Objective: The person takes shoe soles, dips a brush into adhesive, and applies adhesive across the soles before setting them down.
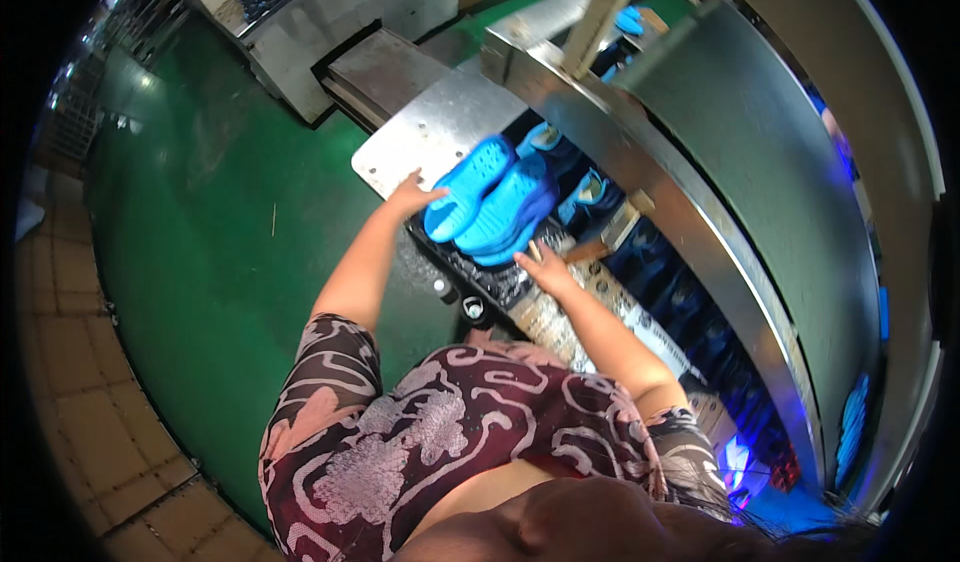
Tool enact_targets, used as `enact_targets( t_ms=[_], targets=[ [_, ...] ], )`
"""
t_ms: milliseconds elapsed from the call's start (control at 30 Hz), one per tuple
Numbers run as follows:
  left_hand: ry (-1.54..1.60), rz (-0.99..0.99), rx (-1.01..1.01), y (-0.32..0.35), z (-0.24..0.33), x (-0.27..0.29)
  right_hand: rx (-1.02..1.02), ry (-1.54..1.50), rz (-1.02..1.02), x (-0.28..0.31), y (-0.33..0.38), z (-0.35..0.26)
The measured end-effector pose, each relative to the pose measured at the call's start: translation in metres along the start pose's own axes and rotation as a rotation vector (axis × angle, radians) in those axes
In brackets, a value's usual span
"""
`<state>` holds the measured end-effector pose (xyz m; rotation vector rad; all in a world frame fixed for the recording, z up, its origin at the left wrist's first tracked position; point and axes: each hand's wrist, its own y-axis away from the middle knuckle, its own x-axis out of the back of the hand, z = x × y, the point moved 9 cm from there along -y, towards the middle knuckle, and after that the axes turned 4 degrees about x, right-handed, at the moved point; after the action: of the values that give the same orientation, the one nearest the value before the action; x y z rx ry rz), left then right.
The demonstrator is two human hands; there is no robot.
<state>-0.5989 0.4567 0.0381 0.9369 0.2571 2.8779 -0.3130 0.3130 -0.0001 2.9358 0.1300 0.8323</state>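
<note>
Several bright blue clogs (488,197) lie in a pile at the end of a work ledge, some overlapping others. At the pile's left side is my left hand (410,198), fingers apart, its thumb reaching to the nearest clog; nothing shows in its grasp. My right hand (548,270) is at the pile's lower right, closed, with its fingertips near the bottom clog. A short pale thing (535,251) shows at those fingers, too small to name. The metal plate (440,122) extends beyond the clogs.
To the right runs a conveyor belt (740,142) with a steel side rail (690,192); more blue shoes (585,197) sit below it. A dark bottle (474,309) stands near my body. Stacked cartons (90,392) are at the left, beside the green floor (210,262).
</note>
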Motion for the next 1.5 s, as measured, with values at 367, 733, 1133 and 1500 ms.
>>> enact_targets(
  t_ms=[367, 733, 1133, 1500],
  targets=[
    [0.184, -0.491, 0.019, -0.064, -0.005, -0.087, -0.411, -0.507, -0.063, -0.035, -0.040, 0.008],
    [0.766, -0.355, 0.205, 0.166, -0.063, -0.136, -0.217, -0.277, -0.477, -0.041, 0.063, 0.046],
    [0.624, -0.329, 0.119, 0.265, -0.042, -0.245, -0.050, -0.282, -0.399, 0.007, 0.195, 0.131],
    [-0.118, 0.204, 0.073, 0.182, 0.088, -0.236, -0.512, -0.560, 0.005, 0.071, 0.221, 0.132]
  ],
)
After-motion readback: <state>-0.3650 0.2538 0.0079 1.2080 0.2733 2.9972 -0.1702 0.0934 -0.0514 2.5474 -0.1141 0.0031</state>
